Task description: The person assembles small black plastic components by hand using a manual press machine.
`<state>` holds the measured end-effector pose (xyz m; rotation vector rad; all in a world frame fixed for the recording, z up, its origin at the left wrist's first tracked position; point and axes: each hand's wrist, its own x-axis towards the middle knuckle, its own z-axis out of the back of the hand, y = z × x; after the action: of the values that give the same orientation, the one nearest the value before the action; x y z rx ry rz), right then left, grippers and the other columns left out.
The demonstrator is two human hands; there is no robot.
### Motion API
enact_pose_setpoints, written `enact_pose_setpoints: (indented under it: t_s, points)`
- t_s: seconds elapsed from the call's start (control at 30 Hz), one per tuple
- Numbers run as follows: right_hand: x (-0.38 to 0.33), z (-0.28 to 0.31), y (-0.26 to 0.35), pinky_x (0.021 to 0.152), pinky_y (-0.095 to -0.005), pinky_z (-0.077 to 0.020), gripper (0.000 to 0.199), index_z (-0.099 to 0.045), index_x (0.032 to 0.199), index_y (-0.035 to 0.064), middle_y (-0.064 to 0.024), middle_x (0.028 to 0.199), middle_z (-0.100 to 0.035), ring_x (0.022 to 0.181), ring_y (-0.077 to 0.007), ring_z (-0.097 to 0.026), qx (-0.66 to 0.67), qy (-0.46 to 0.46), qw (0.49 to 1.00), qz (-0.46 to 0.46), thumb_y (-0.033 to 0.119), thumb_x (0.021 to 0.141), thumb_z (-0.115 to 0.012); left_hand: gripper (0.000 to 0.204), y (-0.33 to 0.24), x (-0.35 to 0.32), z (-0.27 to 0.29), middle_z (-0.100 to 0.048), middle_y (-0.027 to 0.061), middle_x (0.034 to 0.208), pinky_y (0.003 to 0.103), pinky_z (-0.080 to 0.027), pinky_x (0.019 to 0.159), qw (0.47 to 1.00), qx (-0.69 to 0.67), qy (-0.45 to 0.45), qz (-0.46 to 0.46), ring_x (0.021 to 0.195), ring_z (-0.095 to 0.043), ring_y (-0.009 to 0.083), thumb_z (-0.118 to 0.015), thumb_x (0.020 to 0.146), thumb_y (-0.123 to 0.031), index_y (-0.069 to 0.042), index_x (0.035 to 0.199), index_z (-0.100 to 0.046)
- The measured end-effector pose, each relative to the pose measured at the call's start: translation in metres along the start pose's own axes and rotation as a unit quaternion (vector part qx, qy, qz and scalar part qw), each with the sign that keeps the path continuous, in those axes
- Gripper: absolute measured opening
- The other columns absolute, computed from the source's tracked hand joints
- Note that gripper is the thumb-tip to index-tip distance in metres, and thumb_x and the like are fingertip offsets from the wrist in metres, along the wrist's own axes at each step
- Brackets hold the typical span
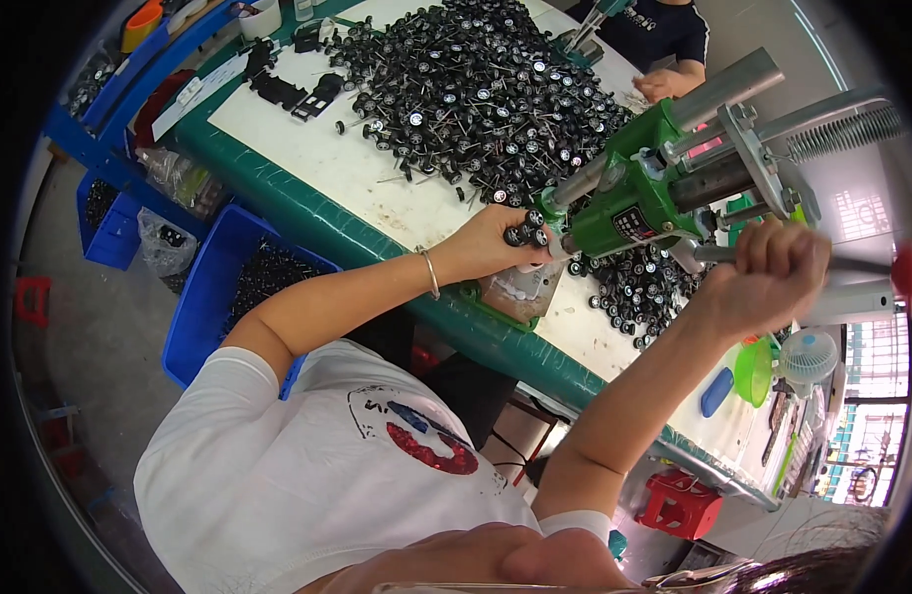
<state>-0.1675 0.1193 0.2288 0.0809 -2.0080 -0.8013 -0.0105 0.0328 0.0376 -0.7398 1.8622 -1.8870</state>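
My left hand pinches a small black wheel-and-axle part and holds it right under the head of a green bench press. My right hand is closed around the press's metal lever handle, raised to the right. A big heap of black toy wheels on thin metal axles covers the white tabletop beyond my left hand. A smaller pile of wheels lies past the press base. A thin bracelet sits on my left wrist.
A blue bin of black parts stands on the floor left of the green table edge. Black toy chassis pieces lie at the far left. Another person's arm rests across the table. A red stool, a green bowl and a small fan are at right.
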Motion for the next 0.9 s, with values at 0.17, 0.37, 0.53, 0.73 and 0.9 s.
enact_pose_setpoints:
  t_s: [0.17, 0.37, 0.53, 0.73, 0.9]
  points:
    - [0.033, -0.002, -0.026, 0.036, -0.0196, -0.0228, 0.018, -0.052, 0.08, 0.0034, 0.0006, 0.06, -0.043, 0.042, -0.0035, -0.031, -0.083, -0.081, 0.978, -0.171, 0.018, 0.09, -0.054, 0.021, 0.009, 0.002, 0.005, -0.065, 0.007, 0.084, 0.025, -0.051, 0.067, 0.963, -0.261, -0.062, 0.033, 0.076, -0.064, 0.013, -0.07, 0.079, -0.008, -0.001, 0.096, -0.06]
    - [0.03, 0.035, -0.041, 0.053, -0.0194, -0.0393, 0.035, -0.053, 0.108, -0.0042, -0.0031, 0.076, -0.057, 0.06, -0.0071, -0.049, -0.026, 0.031, 0.975, -0.218, 0.027, 0.093, -0.055, 0.023, 0.01, -0.012, 0.063, -0.063, 0.0054, 0.079, 0.023, -0.046, 0.051, 0.986, -0.097, -0.1, 0.091, 0.061, -0.061, 0.0132, -0.072, 0.078, -0.011, -0.002, 0.095, -0.059]
    - [-0.015, 0.077, -0.046, 0.064, -0.0243, -0.0461, 0.031, -0.057, 0.112, 0.0023, -0.0057, 0.101, -0.057, 0.079, -0.0121, -0.057, -0.153, -0.052, 0.964, -0.213, 0.027, 0.095, -0.049, 0.02, 0.032, -0.01, 0.094, -0.063, 0.0119, 0.081, 0.037, -0.049, 0.069, 0.901, 0.394, -0.171, -0.061, 0.075, -0.061, 0.0327, -0.066, 0.071, -0.013, -0.006, 0.09, -0.066]
    - [-0.117, 0.144, -0.057, 0.059, -0.0247, -0.0436, 0.014, -0.064, 0.097, 0.0037, -0.003, 0.074, -0.059, 0.064, -0.0096, -0.053, -0.478, 0.148, 0.824, -0.267, 0.013, 0.086, -0.061, 0.02, 0.031, -0.003, 0.081, -0.057, 0.0112, 0.087, 0.037, -0.048, 0.072, 0.867, 0.477, -0.108, -0.091, 0.082, -0.058, 0.0307, -0.068, 0.07, -0.014, -0.003, 0.087, -0.066]
    - [-0.163, 0.15, -0.059, 0.072, -0.0351, -0.0468, 0.021, -0.06, 0.102, 0.0038, -0.012, 0.103, -0.055, 0.084, -0.028, -0.058, -0.591, 0.279, 0.739, -0.166, 0.009, 0.081, -0.062, 0.028, 0.029, -0.012, 0.087, -0.058, 0.007, 0.087, 0.03, -0.046, 0.07, 0.933, 0.334, -0.083, -0.107, 0.077, -0.058, 0.0212, -0.077, 0.069, -0.018, 0.0, 0.086, -0.065]
